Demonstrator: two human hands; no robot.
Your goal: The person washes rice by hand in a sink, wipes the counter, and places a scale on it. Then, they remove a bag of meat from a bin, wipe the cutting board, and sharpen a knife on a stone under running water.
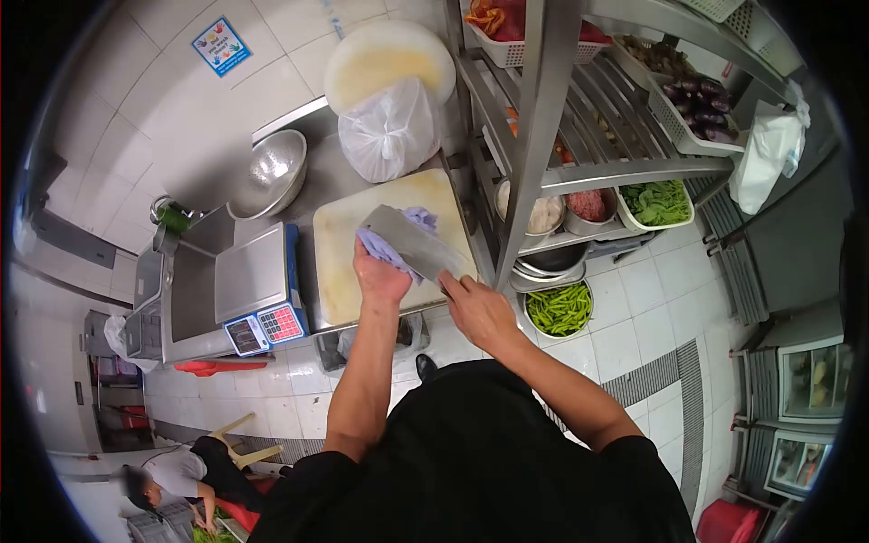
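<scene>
Over the cutting board [339,271], my right hand [480,312] grips the handle of a wide cleaver [416,242], its blade pointing up and to the left. My left hand [382,276] holds a light purple cloth [389,252] beneath the blade, and part of the cloth shows past the blade's far edge. The palm of my left hand is turned up, with its fingers mostly hidden by the cloth. Behind the board stands a tied white plastic bag [389,131].
A scale [253,276] and a metal colander [270,176] stand left of the board. A metal rack [534,136] with food containers rises close on the right. Green peppers [559,309] fill a floor-level bowl. Another person [181,475] is at lower left.
</scene>
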